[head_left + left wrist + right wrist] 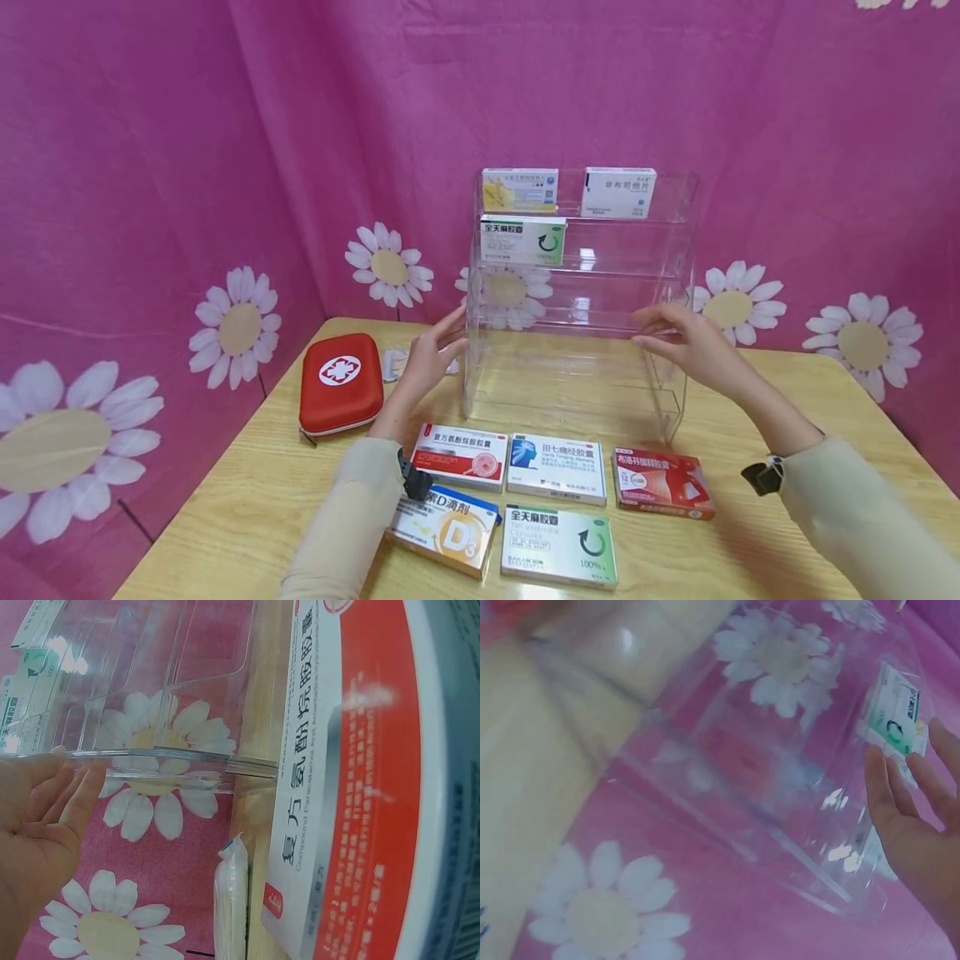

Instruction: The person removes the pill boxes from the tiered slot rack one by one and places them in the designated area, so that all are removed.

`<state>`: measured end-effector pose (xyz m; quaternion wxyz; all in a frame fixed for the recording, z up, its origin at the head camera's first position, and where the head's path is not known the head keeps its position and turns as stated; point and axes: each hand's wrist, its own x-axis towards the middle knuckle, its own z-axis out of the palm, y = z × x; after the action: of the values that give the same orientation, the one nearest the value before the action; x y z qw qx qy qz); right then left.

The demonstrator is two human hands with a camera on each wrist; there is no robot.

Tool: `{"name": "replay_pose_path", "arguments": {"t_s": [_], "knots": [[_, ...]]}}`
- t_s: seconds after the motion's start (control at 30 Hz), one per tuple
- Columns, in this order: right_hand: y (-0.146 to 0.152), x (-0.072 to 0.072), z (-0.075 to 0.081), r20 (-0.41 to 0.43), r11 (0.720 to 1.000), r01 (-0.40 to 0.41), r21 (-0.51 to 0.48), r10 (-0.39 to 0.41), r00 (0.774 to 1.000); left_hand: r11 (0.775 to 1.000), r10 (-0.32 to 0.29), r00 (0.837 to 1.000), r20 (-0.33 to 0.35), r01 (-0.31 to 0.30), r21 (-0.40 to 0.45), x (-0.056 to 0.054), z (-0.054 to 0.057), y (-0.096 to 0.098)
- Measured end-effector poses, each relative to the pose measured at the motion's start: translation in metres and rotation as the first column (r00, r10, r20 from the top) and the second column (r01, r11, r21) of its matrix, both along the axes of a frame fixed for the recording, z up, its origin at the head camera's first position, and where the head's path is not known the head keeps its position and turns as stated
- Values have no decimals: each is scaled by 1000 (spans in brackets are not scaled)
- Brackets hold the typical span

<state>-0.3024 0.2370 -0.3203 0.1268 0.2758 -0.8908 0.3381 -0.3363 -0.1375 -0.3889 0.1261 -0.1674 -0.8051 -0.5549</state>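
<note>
A clear acrylic tiered rack [577, 402] stands on the table. My left hand [429, 357] is at the rack's left side panel, its fingertips against the edge in the left wrist view. With relaxed fingers and nothing in them, my right hand [686, 342] is by the rack's right side; whether it touches the panel I cannot tell. On the top tier stand a yellow-and-white medicine box [520, 190] and a white medicine box [618, 193]. A green-and-white medicine box [522, 241] stands at the left of the tier below.
In front of the rack lie several medicine boxes: red-and-white [461, 456], blue-and-white [557, 468], red [663, 483], orange vitamin D [447, 529] and green-and-white [558, 546]. A red first-aid case [341, 404] and a small clear packet [395, 364] lie to the left. Behind hangs a pink flowered cloth [420, 108].
</note>
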Motion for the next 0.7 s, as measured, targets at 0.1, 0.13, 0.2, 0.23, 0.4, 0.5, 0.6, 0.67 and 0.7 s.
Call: {"name": "replay_pose_path", "arguments": {"t_s": [0.1, 0.13, 0.2, 0.23, 0.4, 0.5, 0.6, 0.67, 0.7], "knots": [[-15, -11, 10, -21, 1000, 12, -25, -12, 1000, 1000, -1, 1000, 5, 1, 3, 1, -1, -1], [-19, -15, 14, -29, 999, 16, -30, -17, 999, 1000, -2, 1000, 6, 2, 4, 1, -1, -1], [-28, -22, 20, -48, 999, 30, -39, -32, 998, 1000, 0, 1000, 9, 0, 6, 0, -1, -1], [-31, -26, 24, -60, 998, 39, -41, -41, 997, 1000, -1, 1000, 7, 1, 4, 0, -1, -1], [-49, -47, 38, -87, 995, 63, -82, -70, 994, 1000, 1, 1000, 8, 0, -3, 0, 0, 0], [-60, -62, 44, -127, 992, 66, -107, -79, 989, 1000, -3, 1000, 7, 3, 2, 0, 1, 0], [-72, -77, 49, -183, 991, 80, -105, -98, 978, 1000, -9, 1000, -3, 9, 11, 0, -1, 0], [-79, -86, 51, -198, 990, 102, -101, -120, 973, 1000, -13, 1000, -11, 14, 16, 0, -2, 0], [-83, -90, 51, -197, 989, 112, -99, -129, 972, 1000, -15, 1000, -14, 15, 19, 0, -2, 0]]}}
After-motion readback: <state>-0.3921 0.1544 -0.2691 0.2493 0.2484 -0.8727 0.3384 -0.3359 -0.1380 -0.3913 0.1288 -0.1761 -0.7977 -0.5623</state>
